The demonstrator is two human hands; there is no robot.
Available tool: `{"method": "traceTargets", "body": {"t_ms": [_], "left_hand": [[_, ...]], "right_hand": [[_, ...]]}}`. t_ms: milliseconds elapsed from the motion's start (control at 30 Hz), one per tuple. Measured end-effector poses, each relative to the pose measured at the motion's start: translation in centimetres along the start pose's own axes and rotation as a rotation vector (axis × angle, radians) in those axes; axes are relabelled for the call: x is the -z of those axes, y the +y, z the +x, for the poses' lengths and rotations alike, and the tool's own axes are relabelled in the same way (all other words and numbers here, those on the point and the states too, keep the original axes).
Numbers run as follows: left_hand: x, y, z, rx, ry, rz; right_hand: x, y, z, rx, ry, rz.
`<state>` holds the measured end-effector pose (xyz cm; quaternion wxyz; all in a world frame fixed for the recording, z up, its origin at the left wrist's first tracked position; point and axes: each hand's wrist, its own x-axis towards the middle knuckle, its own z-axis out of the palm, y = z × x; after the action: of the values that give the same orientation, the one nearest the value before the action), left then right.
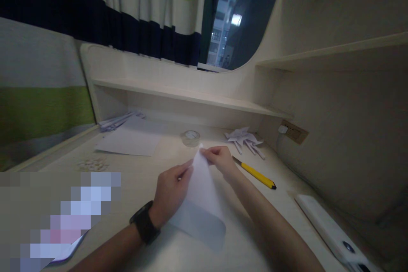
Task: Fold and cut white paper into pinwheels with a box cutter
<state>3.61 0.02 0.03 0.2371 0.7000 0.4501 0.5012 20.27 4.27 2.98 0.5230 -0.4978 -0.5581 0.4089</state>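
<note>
A white sheet of paper (202, 197) is raised off the pale desk (143, 178) in front of me, bent into a fold with its peak pointing up. My left hand (170, 193), with a black watch at the wrist, pinches the sheet's left edge. My right hand (219, 159) pinches the paper's top corner. Both hands grip the same sheet, close together.
A yellow utility knife (256, 174) lies right of my right hand. A tape roll (191, 137) and a folded paper pinwheel (244, 138) sit behind. Flat paper sheets (130, 140) lie at left, a white remote-like device (331, 231) at right. Shelves and a wall socket (293, 131) border the desk.
</note>
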Motion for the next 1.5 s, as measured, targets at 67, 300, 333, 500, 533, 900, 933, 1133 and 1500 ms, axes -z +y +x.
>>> {"method": "traceTargets", "body": {"t_ms": [67, 300, 333, 500, 533, 900, 933, 1133, 1500], "left_hand": [[0.0, -0.1, 0.0, 0.014, -0.011, -0.02], [0.0, -0.4, 0.3, 0.042, -0.012, -0.028], [0.0, -0.5, 0.3, 0.049, -0.012, -0.027], [-0.1, -0.8, 0.3, 0.062, -0.002, -0.025], [-0.1, -0.9, 0.3, 0.064, -0.007, -0.028], [-0.1, -1.9, 0.7, 0.107, 0.024, -0.011], [-0.2, -2.1, 0.8, 0.111, 0.023, -0.01], [-0.5, -2.1, 0.8, 0.141, 0.038, -0.006], [-1.1, -1.8, 0.2, 0.142, 0.033, -0.045]], "right_hand": [[-0.1, 0.2, 0.0, -0.007, 0.017, -0.008], [-0.4, 0.6, -0.1, -0.034, 0.018, -0.017], [-0.5, 0.7, -0.1, -0.03, 0.024, -0.02], [-0.6, 1.2, -0.2, -0.028, 0.021, -0.053], [-0.7, 1.3, -0.2, -0.028, 0.015, -0.067], [-1.5, 1.8, -0.8, -0.041, 0.045, -0.173], [-1.5, 1.8, -0.9, -0.048, 0.061, -0.172], [-1.5, 2.1, -1.8, -0.105, 0.083, -0.126], [-1.5, 2.5, -4.0, -0.226, 0.223, 0.057]]}}
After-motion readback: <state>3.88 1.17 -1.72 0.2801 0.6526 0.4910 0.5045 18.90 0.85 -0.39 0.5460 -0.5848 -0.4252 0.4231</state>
